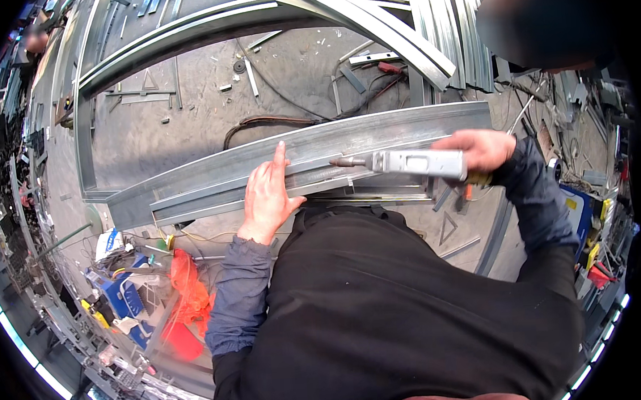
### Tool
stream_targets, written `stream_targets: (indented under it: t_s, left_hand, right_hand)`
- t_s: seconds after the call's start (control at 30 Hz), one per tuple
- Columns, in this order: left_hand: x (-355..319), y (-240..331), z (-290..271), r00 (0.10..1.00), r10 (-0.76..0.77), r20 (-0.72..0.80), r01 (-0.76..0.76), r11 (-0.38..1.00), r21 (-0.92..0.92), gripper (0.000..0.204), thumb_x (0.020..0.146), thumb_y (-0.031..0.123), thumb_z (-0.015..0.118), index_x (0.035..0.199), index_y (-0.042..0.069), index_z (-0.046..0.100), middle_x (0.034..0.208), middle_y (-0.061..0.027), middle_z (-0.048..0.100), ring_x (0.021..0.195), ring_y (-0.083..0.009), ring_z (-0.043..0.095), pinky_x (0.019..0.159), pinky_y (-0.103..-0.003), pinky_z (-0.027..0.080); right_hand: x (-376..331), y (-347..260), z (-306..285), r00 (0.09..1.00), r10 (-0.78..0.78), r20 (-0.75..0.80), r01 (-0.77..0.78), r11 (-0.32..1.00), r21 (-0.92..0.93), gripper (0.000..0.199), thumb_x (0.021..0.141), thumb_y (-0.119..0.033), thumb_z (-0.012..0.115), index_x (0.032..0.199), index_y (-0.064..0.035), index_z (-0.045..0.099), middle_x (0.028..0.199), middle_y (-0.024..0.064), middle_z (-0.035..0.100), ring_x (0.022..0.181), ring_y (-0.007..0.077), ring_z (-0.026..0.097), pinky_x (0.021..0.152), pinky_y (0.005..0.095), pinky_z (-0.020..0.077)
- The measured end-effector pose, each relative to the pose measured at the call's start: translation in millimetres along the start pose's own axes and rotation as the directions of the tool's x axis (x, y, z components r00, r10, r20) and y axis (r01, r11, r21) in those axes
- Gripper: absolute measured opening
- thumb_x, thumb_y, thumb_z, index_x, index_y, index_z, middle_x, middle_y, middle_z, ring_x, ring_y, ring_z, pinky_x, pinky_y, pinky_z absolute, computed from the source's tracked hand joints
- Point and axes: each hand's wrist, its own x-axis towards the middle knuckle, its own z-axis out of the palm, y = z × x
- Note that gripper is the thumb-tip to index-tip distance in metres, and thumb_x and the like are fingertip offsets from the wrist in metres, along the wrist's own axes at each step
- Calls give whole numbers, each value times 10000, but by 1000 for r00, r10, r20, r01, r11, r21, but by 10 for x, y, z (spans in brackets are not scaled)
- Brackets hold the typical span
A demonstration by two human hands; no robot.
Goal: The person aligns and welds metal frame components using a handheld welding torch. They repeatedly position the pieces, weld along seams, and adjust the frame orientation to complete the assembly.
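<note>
A wide grey metal channel [389, 130] lies across in front of me, with a narrower metal strip [219, 198] along its near side. My left hand [266, 192] rests on these pieces with its index finger stretched out and thumb spread, holding nothing. In my right hand [486, 150] is a silver, box-bodied hand tool with a narrow pointed nose [420, 163]; the fingers are wrapped round its rear end. The tool's tip points left, over the channel and a little right of my left hand. Whether it touches the metal I cannot tell.
Beyond the channel, a metal frame [181, 26] and several long profiles [434, 20] lie about. Dark cables [280, 121] cross the floor. On my left are a blue machine [122, 294] and orange-red sheeting [187, 283]. Another person's dark head covering [536, 22] shows at the far right.
</note>
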Motion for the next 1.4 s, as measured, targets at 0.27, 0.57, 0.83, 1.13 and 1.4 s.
stream_targets:
  t_s: [0.27, 0.57, 0.83, 1.13, 1.4]
  left_hand:
    - [-75, -166, -111, 998, 23, 65, -37, 974, 224, 1419, 658, 246, 1043, 1767, 37, 182, 1210, -144, 673, 1211, -344, 647, 1224, -505, 431]
    - [-31, -255, -54, 998, 51, 41, -58, 980, 191, 1326, 646, 232, 1018, 1720, 0, 276, 1132, -139, 703, 1143, -336, 670, 1139, -481, 488]
    - [-16, -236, -64, 998, 20, 63, -33, 978, 207, 1291, 653, 246, 1002, 1704, -14, 299, 1132, -140, 711, 1139, -334, 671, 1125, -469, 496]
    - [-17, -278, -48, 997, 31, 65, -42, 981, 187, 1310, 661, 274, 1003, 1715, -14, 280, 1185, -163, 706, 1170, -342, 667, 1148, -467, 482]
    - [-45, -338, 5, 999, 46, 18, -48, 982, 185, 1329, 644, 257, 1018, 1719, -9, 284, 1173, -176, 699, 1158, -354, 670, 1171, -477, 460]
  right_hand:
    - [36, 65, 764, 994, -28, -107, -24, 890, -456, 452, 1129, -279, 624, 1476, 11, 632, 1148, 162, 775, 1010, 241, 725, 932, 370, 583]
    - [87, 202, 1098, 967, -122, -224, -19, 842, -538, 456, 1105, -240, 616, 1486, 12, 625, 1204, 229, 786, 1085, 342, 761, 970, 438, 586]
    - [97, 335, 1130, 954, -186, -235, 8, 800, -601, 467, 1089, -242, 624, 1476, 18, 618, 1123, 241, 780, 977, 358, 764, 899, 438, 595]
    - [114, 277, 1101, 970, -88, -226, -67, 798, -599, 470, 1082, -275, 642, 1481, -28, 629, 1077, 257, 774, 916, 374, 754, 854, 463, 582]
    - [83, 119, 1157, 968, -41, -249, -113, 813, -572, 448, 1102, -277, 621, 1474, -29, 642, 1015, 220, 784, 881, 336, 759, 832, 447, 585]
